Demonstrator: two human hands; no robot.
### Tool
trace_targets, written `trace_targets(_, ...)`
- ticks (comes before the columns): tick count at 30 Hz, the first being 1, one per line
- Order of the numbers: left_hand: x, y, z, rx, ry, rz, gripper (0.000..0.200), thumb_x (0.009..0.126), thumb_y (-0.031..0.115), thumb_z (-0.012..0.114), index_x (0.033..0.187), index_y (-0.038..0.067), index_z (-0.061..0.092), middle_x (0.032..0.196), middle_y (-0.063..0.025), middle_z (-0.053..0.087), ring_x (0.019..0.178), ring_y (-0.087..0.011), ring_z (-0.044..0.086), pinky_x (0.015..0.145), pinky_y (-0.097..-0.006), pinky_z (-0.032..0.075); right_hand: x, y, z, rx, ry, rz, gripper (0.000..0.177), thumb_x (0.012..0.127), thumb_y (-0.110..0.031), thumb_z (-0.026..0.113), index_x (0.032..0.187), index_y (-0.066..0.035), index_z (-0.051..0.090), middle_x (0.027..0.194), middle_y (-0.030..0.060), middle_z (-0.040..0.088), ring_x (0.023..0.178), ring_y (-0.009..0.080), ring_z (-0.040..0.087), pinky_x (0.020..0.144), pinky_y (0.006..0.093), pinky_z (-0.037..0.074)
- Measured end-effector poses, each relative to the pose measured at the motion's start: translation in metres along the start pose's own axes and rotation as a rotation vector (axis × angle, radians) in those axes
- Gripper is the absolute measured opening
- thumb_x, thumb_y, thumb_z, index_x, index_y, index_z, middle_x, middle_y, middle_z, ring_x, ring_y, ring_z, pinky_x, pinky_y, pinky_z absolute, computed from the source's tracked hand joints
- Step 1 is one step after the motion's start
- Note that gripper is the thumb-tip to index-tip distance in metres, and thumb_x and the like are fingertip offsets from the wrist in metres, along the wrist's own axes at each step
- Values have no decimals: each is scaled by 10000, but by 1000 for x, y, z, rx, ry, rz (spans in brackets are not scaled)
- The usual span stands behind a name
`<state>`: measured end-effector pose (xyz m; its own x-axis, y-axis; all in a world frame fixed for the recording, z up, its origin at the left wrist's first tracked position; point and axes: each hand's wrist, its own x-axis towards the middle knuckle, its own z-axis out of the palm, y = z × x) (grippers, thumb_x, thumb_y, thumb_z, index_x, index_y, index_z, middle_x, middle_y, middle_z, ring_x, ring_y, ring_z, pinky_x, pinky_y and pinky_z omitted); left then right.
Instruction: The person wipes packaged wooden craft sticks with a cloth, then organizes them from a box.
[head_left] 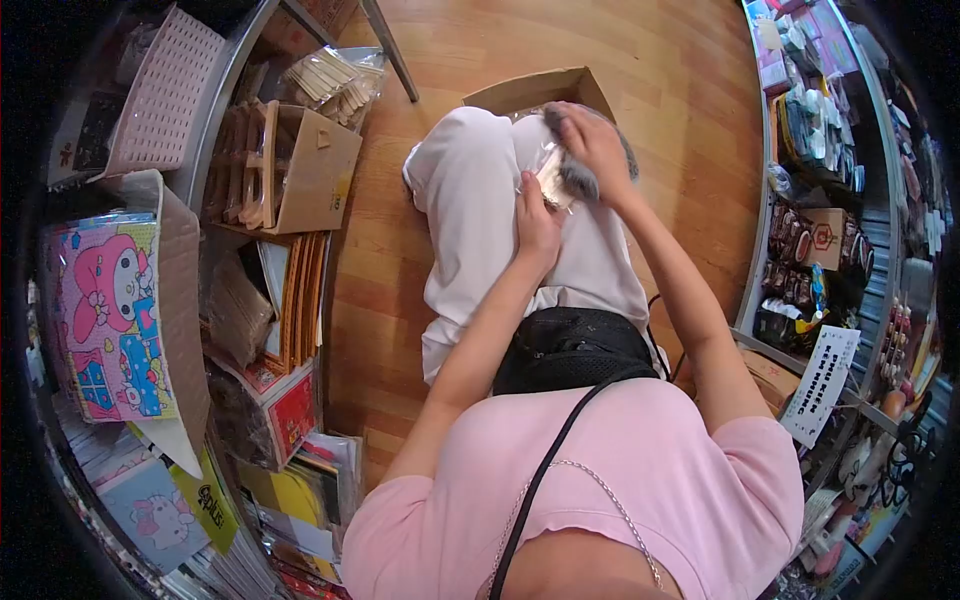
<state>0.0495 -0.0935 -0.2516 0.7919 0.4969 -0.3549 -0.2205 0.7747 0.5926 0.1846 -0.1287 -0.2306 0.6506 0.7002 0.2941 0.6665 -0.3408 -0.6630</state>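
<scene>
A shop aisle with a wooden floor (460, 40) ran between crowded shelves. On the left shelf, a carton panel (115, 320) bore a My Melody cartoon. A yellow card (205, 497) below it carried dark lettering that I could not read for sure. A white sign (823, 383) on the right had print too small to make out.

Over the white-trousered knees, the right hand (592, 140) was curled shut from above on a grey fur piece (578, 178) in a clear packet (550, 180). The left hand (540, 225) pinched the packet's lower edge.

An open cardboard box (540, 90) sat beyond the knees. A black waist bag (572, 350) lay at the lap.
</scene>
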Motion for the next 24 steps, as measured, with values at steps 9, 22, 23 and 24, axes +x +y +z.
trace_targets(9, -4, -1, -6, -248, -2, -69, 519, 967, 427, 288, 1299, 43, 395, 1282, -110, 452, 1179, -207, 439, 1008, -330, 323, -55, -67, 23, -127, 51, 47, 383, 884, -175, 454, 1243, -44, 475, 1309, 159, 439, 1218, 291, 406, 1024, 417, 281)
trace_targets(22, 10, -23, -20, 52, 66, 79, 501, 968, 402, 316, 1284, 18, 376, 1277, -124, 431, 1163, -201, 434, 968, -310, 358, -39, -35, 26, -141, 143, 162, 381, 883, -148, 433, 1246, -36, 467, 1305, 186, 437, 1229, 329, 385, 1035, 412, 273)
trace_targets(23, 5, -17, -18, 51, 69, 74, 501, 968, 402, 316, 1284, 18, 376, 1277, -124, 431, 1163, -201, 434, 968, -310, 358, -52, -54, 25, -135, 109, 130, 383, 875, -129, 444, 1248, -45, 467, 1309, 174, 437, 1235, 325, 381, 1040, 420, 264)
trace_targets(24, -2, -3, -12, -121, -21, -29, 493, 970, 397, 305, 1297, 34, 372, 1299, -117, 418, 1194, -212, 409, 997, -317, 328, -63, -71, 23, -130, 75, 102, 387, 870, -119, 451, 1251, -57, 467, 1309, 158, 441, 1241, 318, 377, 1042, 425, 258)
